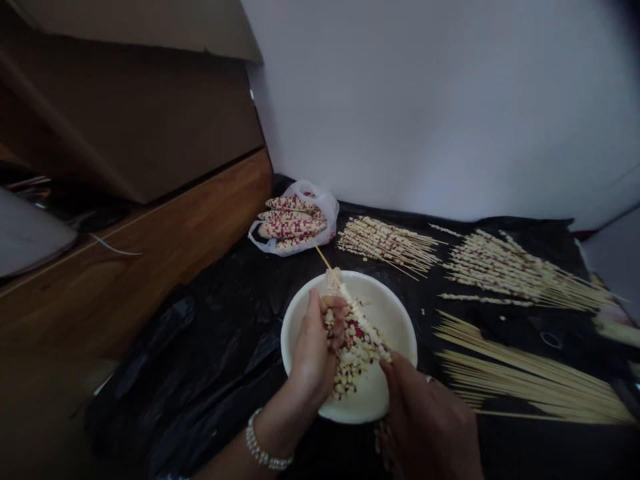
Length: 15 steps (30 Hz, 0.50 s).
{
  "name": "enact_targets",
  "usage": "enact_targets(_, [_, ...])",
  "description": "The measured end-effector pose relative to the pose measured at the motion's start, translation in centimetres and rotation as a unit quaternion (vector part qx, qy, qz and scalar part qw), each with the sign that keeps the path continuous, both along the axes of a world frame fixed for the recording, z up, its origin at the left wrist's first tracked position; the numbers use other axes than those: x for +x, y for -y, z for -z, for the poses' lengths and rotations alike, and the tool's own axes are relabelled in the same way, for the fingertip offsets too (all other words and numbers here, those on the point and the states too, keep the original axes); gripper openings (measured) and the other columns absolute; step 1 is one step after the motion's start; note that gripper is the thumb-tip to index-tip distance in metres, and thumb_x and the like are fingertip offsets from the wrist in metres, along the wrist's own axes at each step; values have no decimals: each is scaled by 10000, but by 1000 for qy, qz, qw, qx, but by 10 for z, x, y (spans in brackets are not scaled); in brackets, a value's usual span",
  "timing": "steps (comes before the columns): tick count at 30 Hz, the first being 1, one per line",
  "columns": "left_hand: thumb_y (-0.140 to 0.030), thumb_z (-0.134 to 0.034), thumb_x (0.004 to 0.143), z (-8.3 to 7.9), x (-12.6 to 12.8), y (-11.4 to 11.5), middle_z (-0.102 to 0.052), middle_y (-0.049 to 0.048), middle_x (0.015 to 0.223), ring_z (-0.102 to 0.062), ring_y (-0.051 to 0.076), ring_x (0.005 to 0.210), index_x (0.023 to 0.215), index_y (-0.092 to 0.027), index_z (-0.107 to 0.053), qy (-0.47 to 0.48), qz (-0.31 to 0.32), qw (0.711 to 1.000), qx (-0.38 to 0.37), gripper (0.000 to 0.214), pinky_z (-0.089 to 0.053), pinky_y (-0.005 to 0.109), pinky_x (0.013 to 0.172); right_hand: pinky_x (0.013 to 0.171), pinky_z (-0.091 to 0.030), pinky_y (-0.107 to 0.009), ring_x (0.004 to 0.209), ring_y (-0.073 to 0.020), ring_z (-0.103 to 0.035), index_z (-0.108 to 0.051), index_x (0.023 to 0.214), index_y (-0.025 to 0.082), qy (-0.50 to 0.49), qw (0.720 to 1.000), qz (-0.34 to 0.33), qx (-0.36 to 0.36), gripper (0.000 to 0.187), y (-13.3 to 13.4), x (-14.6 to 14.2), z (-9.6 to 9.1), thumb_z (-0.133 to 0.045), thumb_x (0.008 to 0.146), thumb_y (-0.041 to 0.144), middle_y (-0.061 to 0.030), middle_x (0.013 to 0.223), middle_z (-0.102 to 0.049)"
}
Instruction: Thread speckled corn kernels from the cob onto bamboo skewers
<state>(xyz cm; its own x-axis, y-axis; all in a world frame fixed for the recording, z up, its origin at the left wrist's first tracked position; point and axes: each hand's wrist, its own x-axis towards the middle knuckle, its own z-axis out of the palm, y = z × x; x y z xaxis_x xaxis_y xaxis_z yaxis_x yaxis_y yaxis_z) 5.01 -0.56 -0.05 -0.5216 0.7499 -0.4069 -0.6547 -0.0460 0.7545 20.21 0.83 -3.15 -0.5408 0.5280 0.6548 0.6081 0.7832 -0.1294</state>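
Note:
My left hand [313, 353] is closed around a corn cob [332, 283], whose upper end looks bare of kernels. A skewer threaded with corn kernels [364, 321] slants across the white bowl [409, 333], its bare tip pointing up and away from me. My right hand [425, 407] grips this skewer near its lower end. Loose pale and dark kernels [353, 367] lie in the bowl beneath both hands, around a small patch of red. How much of the cob sits inside my left palm is hidden.
Behind the bowl, a plastic bag [327, 207] holds several speckled corn cobs [293, 229]. Kernel-filled skewers lie in a nearer pile [385, 240] and a farther-right pile [495, 267]. Bare skewers [530, 383] spread at right on black plastic sheeting [215, 360]. A pale wall [440, 100] stands behind.

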Motion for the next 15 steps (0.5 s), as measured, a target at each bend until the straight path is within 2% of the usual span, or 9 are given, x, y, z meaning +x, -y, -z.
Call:
enact_targets(2, [-415,-589,806,-10,-12,6,-385,-60,595,-235,40,451,747,-162,-564,-13,22,1000,9,261,-148,174,393,443,-317,-255,403,-107,-514,-620,914,173,-10,999,35,-9,224,-7,4,-2,-416,942,263,47,497,-548])
enact_targets(4, [-357,-630,782,-20,-27,13,-360,-66,572,-215,38,445,686,-159,-546,-45,70,997,7,235,-117,172,391,435,-317,-249,404,-109,-525,-622,904,178,-9,998,56,-27,260,-14,8,-3,-393,955,290,45,497,-561])
enact_targets(5, [-359,-632,784,-23,-35,16,-356,-66,561,-216,38,445,663,-158,-541,-85,81,993,0,251,-124,171,395,431,-316,-245,405,-108,-528,-622,911,182,-7,997,62,-34,267,-16,10,-3,-386,958,298,48,500,-566])
enact_targets(7, [-402,-612,801,-24,-53,19,-337,-65,522,-232,47,445,612,-160,-523,-193,66,979,-15,319,-154,178,410,431,-319,-238,411,-107,-537,-619,929,191,-1,997,67,-47,262,-20,14,-3,-385,958,307,53,510,-576])
enact_targets(9, [-437,-599,805,-16,-71,19,-328,-64,488,-241,59,446,583,-164,-524,-302,23,952,-49,359,-153,191,418,443,-336,-237,431,-113,-555,-610,961,190,7,996,73,-53,255,-23,17,-3,-382,958,304,47,537,-599])
enact_targets(11, [-464,-594,796,-3,-87,17,-337,-58,470,-250,74,450,549,-170,-525,-374,16,922,-94,391,-163,206,426,452,-354,-242,455,-125,-575,-595,1006,179,23,995,81,-54,268,-23,20,-3,-361,960,301,29,577,-627])
enact_targets(15, [-501,-616,750,17,-108,17,-434,-26,498,-350,112,500,501,-186,-494,-447,97,880,-124,419,-227,229,464,490,-410,-243,556,-140,-632,-549,1105,171,51,994,72,-58,273,-22,27,-1,-341,948,251,-19,746,-699])
